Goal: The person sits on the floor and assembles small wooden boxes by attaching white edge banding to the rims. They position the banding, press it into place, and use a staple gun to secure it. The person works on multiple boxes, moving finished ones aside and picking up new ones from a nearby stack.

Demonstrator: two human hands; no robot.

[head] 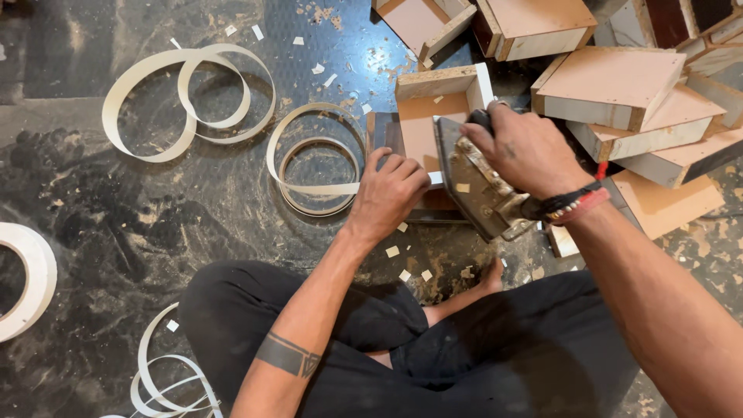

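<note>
My right hand clenches the heavy iron by its handle; left hand presses the stiff, light board just beside.

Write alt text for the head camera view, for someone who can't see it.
Seated on a dark floor, a person's right hand presses an old iron on a small wooden box steadied by the left hand. White edge-band coils lie left, stacked boxes right.
</note>
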